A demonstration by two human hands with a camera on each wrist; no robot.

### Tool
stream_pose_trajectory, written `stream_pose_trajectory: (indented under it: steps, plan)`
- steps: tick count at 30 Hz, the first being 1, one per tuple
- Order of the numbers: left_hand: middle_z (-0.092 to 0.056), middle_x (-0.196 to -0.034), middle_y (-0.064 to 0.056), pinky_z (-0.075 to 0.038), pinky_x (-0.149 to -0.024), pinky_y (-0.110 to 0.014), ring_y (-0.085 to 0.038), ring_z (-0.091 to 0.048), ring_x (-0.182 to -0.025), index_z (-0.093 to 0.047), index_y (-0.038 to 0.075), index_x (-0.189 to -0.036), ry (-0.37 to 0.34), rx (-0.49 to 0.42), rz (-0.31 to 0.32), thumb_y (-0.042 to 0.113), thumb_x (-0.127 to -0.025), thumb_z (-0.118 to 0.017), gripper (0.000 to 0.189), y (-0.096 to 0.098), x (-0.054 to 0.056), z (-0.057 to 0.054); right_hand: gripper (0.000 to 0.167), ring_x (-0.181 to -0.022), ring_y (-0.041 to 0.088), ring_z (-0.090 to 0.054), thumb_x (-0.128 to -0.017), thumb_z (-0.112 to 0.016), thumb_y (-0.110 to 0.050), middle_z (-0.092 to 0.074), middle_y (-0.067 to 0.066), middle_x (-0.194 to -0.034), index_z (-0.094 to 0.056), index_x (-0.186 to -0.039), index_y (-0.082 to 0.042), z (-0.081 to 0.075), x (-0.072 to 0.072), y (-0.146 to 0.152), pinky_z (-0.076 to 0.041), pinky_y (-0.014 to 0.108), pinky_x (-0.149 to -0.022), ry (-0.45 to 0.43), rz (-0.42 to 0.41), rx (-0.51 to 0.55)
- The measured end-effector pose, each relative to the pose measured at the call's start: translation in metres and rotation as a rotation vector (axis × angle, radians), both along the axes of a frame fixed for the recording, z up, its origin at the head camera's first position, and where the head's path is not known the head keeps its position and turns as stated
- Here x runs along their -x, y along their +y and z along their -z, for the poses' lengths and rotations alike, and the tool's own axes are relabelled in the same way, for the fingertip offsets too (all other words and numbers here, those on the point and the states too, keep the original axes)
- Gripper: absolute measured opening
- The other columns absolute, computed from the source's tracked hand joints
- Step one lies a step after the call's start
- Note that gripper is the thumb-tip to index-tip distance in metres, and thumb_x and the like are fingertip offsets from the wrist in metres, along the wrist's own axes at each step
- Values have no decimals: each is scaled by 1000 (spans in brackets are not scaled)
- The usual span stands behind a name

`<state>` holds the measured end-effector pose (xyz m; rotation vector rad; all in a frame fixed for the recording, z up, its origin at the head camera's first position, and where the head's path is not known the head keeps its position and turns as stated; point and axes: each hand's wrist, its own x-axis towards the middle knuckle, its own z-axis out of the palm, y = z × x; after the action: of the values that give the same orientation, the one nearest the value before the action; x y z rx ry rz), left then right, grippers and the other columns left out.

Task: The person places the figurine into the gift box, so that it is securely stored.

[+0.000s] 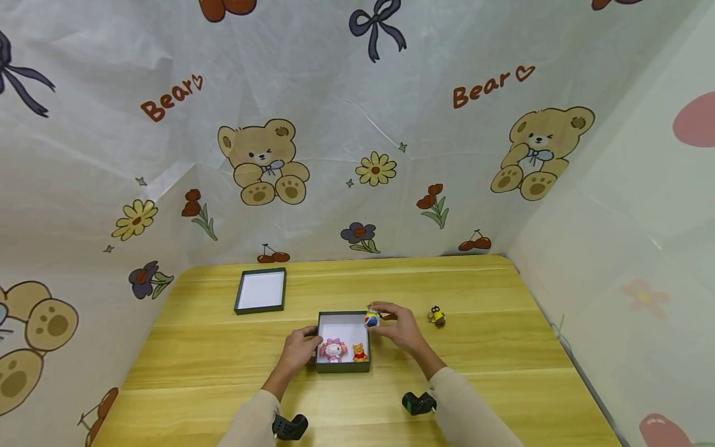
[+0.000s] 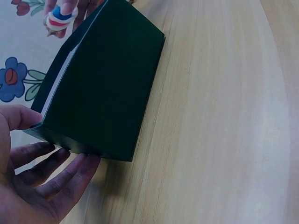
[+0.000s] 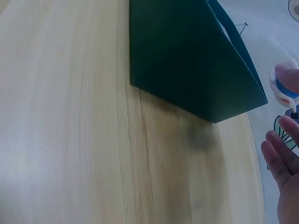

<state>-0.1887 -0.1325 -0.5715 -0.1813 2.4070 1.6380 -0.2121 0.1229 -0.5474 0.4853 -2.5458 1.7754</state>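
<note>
A dark green box (image 1: 343,368) with a white inside stands on the table. My left hand (image 1: 298,351) grips its left wall, thumb on the rim and fingers against the outer side in the left wrist view (image 2: 51,172). Between thumb and fingers, my right hand (image 1: 403,330) pinches a small white, blue and red figurine (image 1: 372,318) over the box's right rim. Inside, a pink-and-white figurine (image 1: 333,350) sits at the front left and a yellow bear figurine in a red top (image 1: 359,354) at the front right.
A yellow figurine with dark goggles (image 1: 437,317) lies on the wooden table (image 1: 475,385), right of my right hand. The shallow box lid (image 1: 260,290), white inside with a dark rim, lies at the back left. Printed cloth hangs behind the table.
</note>
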Motion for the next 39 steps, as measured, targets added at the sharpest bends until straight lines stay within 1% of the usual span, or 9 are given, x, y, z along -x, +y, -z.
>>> stream_pose_trajectory:
  steps: [6,11,12,14,18,19,22,30,39]
  plan:
    - [-56,-127,-28,-55,-79,-40,-30,-63,-100,-53,-11,-130,-10,15,0,14,-92,-58,45,0,0,0,41,-121,35,-52,-75,-81,-8,-54,17,-136,-70,-115,-5,9,4,-5,-45,55,-93,-14,17,-22]
    - [-57,-125,-28,-56,-77,-40,-30,-64,-97,-54,-11,-129,0,23,0,13,-91,-59,45,0,1,1,41,-123,37,-49,-73,-83,-9,-53,14,-136,-71,-112,-5,9,3,-11,-44,54,-94,-3,9,-32]
    - [-58,-124,-28,-56,-76,-39,-30,-65,-97,-54,-11,-129,1,23,-1,12,-91,-59,45,1,1,1,41,-123,38,-48,-73,-83,-7,-53,15,-137,-70,-112,-3,3,1,-13,-44,55,-95,-12,3,-35]
    - [-58,-124,-28,-56,-75,-39,-30,-65,-95,-54,-12,-128,5,31,0,12,-91,-59,44,1,1,1,40,-125,38,-46,-73,-83,-7,-52,15,-136,-71,-111,-4,4,0,-15,-43,55,-96,-19,-2,-38]
    - [-57,-125,-29,-56,-77,-40,-29,-65,-96,-54,-12,-129,4,41,0,13,-91,-59,45,1,0,-1,40,-126,38,-45,-73,-83,-6,-51,16,-137,-71,-111,-6,5,-2,-18,-43,55,-97,-33,-12,-49]
    - [-57,-126,-29,-55,-78,-40,-29,-64,-97,-53,-11,-129,3,42,-1,13,-91,-59,45,1,0,-1,40,-126,37,-45,-72,-84,-7,-52,14,-137,-72,-110,-7,11,0,-18,-43,54,-97,-31,-10,-51]
    - [-56,-127,-29,-55,-79,-41,-29,-64,-98,-53,-12,-129,-2,40,-3,13,-92,-59,45,1,0,-1,40,-126,36,-46,-73,-83,-7,-51,14,-137,-71,-111,-7,11,0,-19,-43,54,-97,-35,-15,-53]
    - [-57,-125,-30,-56,-77,-40,-29,-65,-96,-52,-12,-129,1,27,-1,13,-92,-59,46,1,0,-1,41,-124,39,-47,-73,-83,-9,-51,18,-136,-71,-112,-4,15,1,-23,-45,55,-94,-3,-24,-85]
    - [-57,-124,-30,-56,-75,-39,-29,-65,-94,-53,-12,-129,6,2,-6,12,-91,-59,45,0,-1,-1,41,-124,38,-46,-74,-83,-10,-49,21,-137,-70,-113,-4,16,0,-27,-42,56,-96,-37,-33,-80]
